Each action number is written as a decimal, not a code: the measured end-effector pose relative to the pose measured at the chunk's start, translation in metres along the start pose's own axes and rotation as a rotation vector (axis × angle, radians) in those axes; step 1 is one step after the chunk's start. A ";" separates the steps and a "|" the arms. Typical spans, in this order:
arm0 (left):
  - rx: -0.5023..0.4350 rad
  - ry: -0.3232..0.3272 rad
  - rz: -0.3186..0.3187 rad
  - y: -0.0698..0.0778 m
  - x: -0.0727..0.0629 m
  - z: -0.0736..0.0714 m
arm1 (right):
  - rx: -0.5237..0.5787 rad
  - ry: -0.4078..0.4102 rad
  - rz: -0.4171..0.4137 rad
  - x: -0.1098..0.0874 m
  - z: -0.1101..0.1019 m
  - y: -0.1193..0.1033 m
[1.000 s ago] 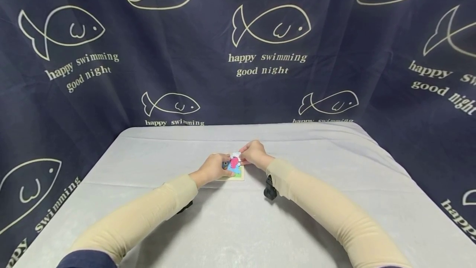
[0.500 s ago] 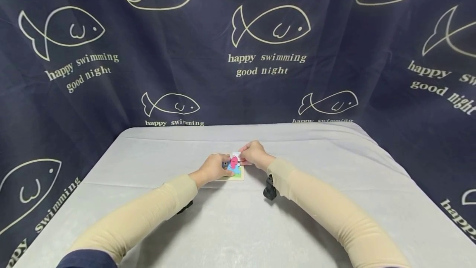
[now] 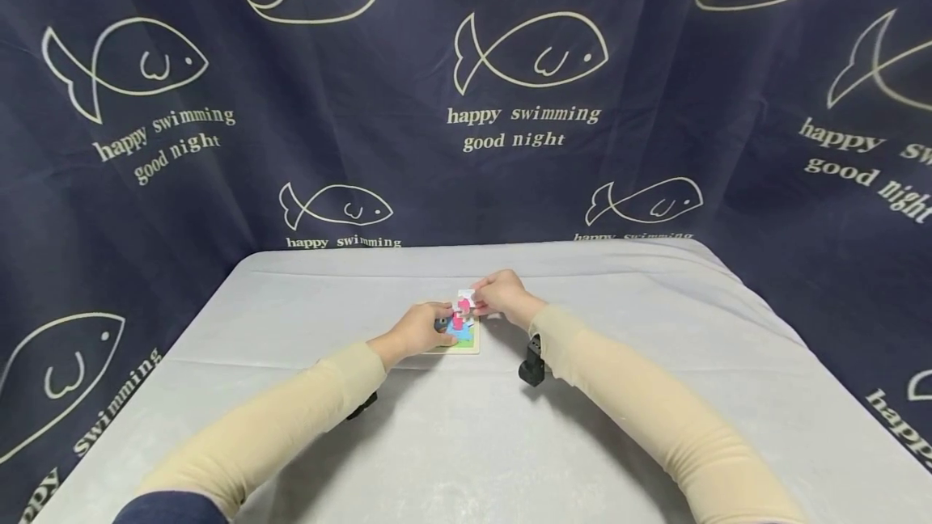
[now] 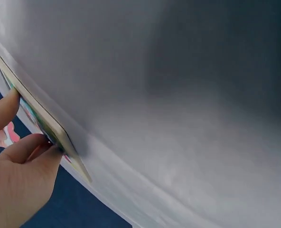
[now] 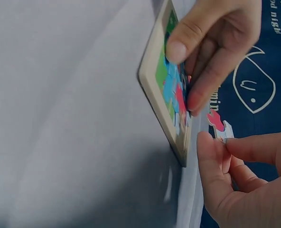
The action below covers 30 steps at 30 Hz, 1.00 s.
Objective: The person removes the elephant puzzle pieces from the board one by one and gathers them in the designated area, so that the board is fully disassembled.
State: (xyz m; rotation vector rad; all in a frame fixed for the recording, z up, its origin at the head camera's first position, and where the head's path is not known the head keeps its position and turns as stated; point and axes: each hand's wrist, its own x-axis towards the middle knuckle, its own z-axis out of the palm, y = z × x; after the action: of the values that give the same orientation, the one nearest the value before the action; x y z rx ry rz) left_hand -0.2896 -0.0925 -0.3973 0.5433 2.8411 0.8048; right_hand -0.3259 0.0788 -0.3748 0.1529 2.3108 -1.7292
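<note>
A small jigsaw puzzle board (image 3: 476,340) with a pale wooden rim lies on the table, its picture showing blue, green and pink. My left hand (image 3: 417,330) rests on its left part; in the right wrist view the left thumb (image 5: 177,51) and forefinger press on the pieces. Just above the board's far right corner, my right hand (image 3: 507,296) pinches a white and pink puzzle piece (image 3: 465,298) between thumb and fingertips. That piece (image 5: 217,122) is clear of the board in the right wrist view. The left hand hides much of the picture.
A pale grey cloth covers the table (image 3: 466,443). Behind it hangs a dark blue curtain (image 3: 408,144) with fish drawings and lettering. A black wrist camera (image 3: 532,362) sits under the right forearm.
My right hand has lifted slightly up and away from the board, bringing the white and pink puzzle piece with it. The left hand has stayed in place on the board.
</note>
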 end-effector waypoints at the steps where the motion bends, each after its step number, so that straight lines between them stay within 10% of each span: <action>1: 0.002 -0.013 0.002 0.000 0.000 -0.001 | 0.013 0.000 0.002 0.000 -0.002 -0.001; 30: 0.107 0.001 -0.006 -0.001 -0.005 0.000 | 0.106 0.079 -0.061 0.018 -0.064 0.003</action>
State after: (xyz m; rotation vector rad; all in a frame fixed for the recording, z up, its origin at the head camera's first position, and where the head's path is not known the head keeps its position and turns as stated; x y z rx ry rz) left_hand -0.2857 -0.0955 -0.3979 0.5480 2.8979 0.6545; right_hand -0.3510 0.1393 -0.3657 0.1753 2.3013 -1.9101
